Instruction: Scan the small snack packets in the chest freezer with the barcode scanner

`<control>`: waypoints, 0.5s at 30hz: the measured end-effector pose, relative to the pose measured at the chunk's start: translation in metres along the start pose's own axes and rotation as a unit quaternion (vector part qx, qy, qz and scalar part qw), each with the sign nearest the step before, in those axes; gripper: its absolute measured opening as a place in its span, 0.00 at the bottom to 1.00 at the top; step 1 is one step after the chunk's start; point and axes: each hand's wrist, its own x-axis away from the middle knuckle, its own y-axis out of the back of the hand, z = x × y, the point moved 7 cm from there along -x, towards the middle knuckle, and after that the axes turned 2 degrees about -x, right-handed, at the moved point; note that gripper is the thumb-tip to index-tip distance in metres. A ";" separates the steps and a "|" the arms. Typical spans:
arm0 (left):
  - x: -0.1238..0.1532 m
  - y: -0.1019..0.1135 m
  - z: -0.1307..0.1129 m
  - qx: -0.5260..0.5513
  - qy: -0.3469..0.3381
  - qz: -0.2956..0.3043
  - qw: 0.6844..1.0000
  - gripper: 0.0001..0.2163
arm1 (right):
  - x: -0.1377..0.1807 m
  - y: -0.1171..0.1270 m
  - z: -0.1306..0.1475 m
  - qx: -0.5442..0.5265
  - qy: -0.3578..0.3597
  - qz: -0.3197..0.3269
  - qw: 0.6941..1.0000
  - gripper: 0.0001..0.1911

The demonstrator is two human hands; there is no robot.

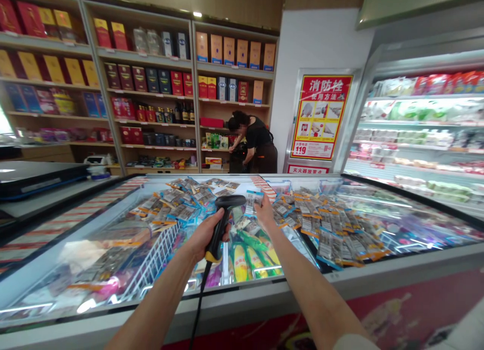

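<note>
My left hand is wrapped round the handle of a black and yellow barcode scanner, its head turned to the right and its cable hanging down. Just right of it, my right hand pinches a small snack packet with a blue top edge and a printed back. Both hands are above the glass lid of a chest freezer. Similar packets lie heaped on the glass to the right, and another pile lies to the left. Yellow and green corn packs show through the glass.
A white wire basket is inside the freezer. A black laptop-like device sits on the left. Beyond the freezer, a person in black bends by the shelves. An open refrigerated display stands at the right.
</note>
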 end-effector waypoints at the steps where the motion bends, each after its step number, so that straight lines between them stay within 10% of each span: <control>1: -0.001 -0.001 -0.001 -0.001 -0.004 -0.001 1.000 0.14 | -0.002 0.005 -0.002 0.006 -0.011 -0.012 1.000 0.31; 15: -0.028 -0.005 0.001 -0.001 -0.052 -0.093 0.994 0.17 | -0.030 0.107 -0.005 0.181 0.007 -0.144 0.973 0.27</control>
